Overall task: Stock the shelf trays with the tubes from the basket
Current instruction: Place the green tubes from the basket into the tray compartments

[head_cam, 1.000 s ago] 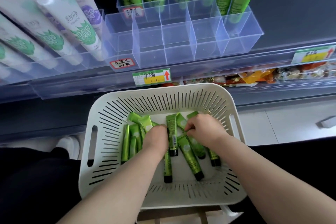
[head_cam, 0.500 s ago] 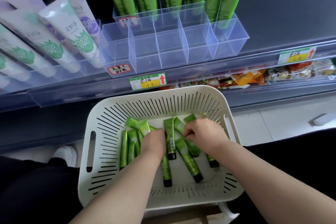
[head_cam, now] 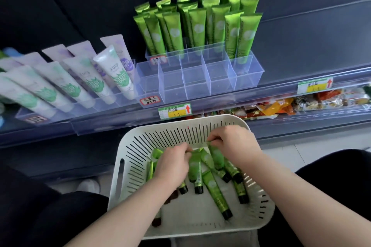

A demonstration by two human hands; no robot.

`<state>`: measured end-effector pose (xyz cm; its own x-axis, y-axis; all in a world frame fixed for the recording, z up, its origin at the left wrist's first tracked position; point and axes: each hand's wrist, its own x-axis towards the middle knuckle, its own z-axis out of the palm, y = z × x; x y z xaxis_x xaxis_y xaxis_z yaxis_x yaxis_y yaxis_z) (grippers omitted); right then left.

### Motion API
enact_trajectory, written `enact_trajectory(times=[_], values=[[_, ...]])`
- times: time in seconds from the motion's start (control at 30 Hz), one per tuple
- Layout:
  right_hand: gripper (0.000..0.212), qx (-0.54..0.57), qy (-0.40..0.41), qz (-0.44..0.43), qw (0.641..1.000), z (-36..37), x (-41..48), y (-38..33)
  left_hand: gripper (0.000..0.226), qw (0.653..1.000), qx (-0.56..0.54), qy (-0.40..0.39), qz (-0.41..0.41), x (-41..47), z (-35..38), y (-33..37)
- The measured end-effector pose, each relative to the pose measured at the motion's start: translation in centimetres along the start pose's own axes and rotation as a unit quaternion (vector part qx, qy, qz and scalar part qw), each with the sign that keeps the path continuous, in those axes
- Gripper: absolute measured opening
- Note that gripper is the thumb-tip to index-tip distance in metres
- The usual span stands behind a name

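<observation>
1. Head view showed the white slotted basket [head_cam: 180, 129] sitting close in front of the person, just below the shelf edge, probably so each tube needed only a short lift to the trays.
2. Loose green tubes [head_cam: 215, 190] lay flat in the basket, black caps mostly toward the person and crimped ends toward the shelf, which left the flat ends easiest to pinch.
3. The right hand [head_cam: 234, 144] pinched the crimped end of one tube [head_cam: 216, 156] between curled fingers and thumb, with its cap end low among the others.
4. The left hand [head_cam: 172, 164] was curled tight over tubes under its palm, and a black cap poked out below it. How many it held could not be told.
5. The clear divided tray [head_cam: 192, 86] at the shelf front had empty compartments. Behind them, stocked green tubes [head_cam: 196, 24] stood upright, caps down, so the empty cells looked like the destination.
6. White tubes [head_cam: 118, 72] leaned in the neighbouring tray to the left, well apart from both hands.
</observation>
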<state>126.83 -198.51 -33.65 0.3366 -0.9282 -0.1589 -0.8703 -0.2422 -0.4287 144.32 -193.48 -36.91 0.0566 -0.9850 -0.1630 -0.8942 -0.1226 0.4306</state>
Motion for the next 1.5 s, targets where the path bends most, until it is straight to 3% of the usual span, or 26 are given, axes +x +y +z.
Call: enact_trajectory(times=[0.13,0.3,0.43,0.6,0.9,1.13,1.5], values=[[0.019,-0.003,0.113,-0.007,0.994,-4.7,0.0,-0.6,0.010,0.986,-0.108,0.123,0.035,1.2,-5.5,3.2],[0.021,-0.018,0.225,-0.032,0.974,-10.8,0.6,-1.7,0.032,0.930,-0.281,0.235,0.046,4.3,-12.4,7.3],[0.021,-0.007,0.297,-0.034,0.954,-14.5,1.2,-2.2,0.019,0.901,-0.315,0.290,0.076,6.5,-16.2,10.5],[0.021,0.015,0.351,-0.044,0.935,-17.1,2.3,-1.6,0.017,0.899,-0.286,0.320,0.085,10.7,-17.9,13.3],[0.023,0.024,0.350,-0.050,0.935,-18.9,4.0,-0.6,0.019,0.952,-0.112,0.280,0.059,17.0,-17.1,16.4],[0.021,0.062,0.366,-0.067,0.926,-19.6,5.0,0.0,0.019,0.963,-0.140,0.226,0.029,19.1,-15.7,15.7],[0.022,0.015,0.403,-0.075,0.912,-19.6,10.2,-3.0,0.029,0.956,-0.129,0.248,0.084,15.9,-16.4,13.4]])
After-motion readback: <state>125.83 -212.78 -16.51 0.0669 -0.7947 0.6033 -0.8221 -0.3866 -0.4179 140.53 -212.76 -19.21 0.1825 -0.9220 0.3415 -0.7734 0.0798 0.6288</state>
